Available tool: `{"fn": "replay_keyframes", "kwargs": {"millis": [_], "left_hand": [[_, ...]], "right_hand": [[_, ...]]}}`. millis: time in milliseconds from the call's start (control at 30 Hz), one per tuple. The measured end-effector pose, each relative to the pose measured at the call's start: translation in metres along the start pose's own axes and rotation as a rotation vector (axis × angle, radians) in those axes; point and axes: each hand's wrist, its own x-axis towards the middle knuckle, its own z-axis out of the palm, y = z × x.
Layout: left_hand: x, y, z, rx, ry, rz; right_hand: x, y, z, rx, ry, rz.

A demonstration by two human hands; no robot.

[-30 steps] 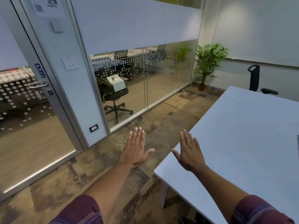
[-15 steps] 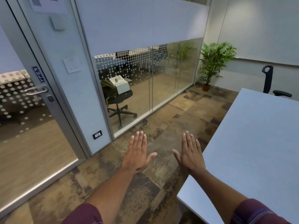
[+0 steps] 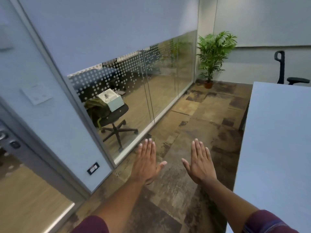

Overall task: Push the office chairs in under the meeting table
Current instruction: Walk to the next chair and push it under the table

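The office chair (image 3: 284,71) that belongs to this room shows only as a thin black back and one padded armrest rising behind the far end of the surface (image 3: 276,148), well apart from the person; whether its seat is tucked under cannot be told, since the top hides it. No chair stands along the near edge of the surface, so the task seems either barely begun or waiting on that far chair, and any others lie out of view.

Nearest, two maroon sleeves with fine stripes frame the forearms. The left hand (image 3: 146,163) and the right hand (image 3: 200,165) hover side by side over the floor, palms down, fingers (image 3: 149,148) flat, straight and released, grasping nothing and touching nothing.

Below them the floor (image 3: 176,190) is carpet tile in mottled brown and tan, rough and matte. To the right, the surface is a smooth, pale, flat slab with a straight edge. To the left, a metal-framed glass wall (image 3: 159,81) carries a frosted band and a pattern of white dots; beyond the glass, outside the room, a black swivel stool on a five-star base holds a white box (image 3: 111,101) and something green.

Farthest, a leafy potted plant (image 3: 213,52) in a small terracotta pot stands in the corner.
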Motion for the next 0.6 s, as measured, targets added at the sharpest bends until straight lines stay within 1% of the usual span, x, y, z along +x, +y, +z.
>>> {"fn": "replay_keyframes", "kwargs": {"millis": [67, 300, 433, 600], "left_hand": [[0.046, -0.012, 0.003, -0.012, -0.021, 0.015], [0.191, -0.034, 0.003, -0.037, 0.052, 0.131], [0.258, -0.031, 0.009, -0.047, 0.095, 0.192], [0.344, -0.011, 0.019, -0.087, 0.107, 0.270]], "right_hand": [[0.036, 0.007, 0.008, 0.005, -0.014, 0.020], [0.150, 0.045, 0.013, -0.011, -0.012, 0.084], [0.198, 0.069, 0.008, -0.031, 0.016, 0.137], [0.248, 0.107, 0.004, -0.056, 0.041, 0.207]]}}
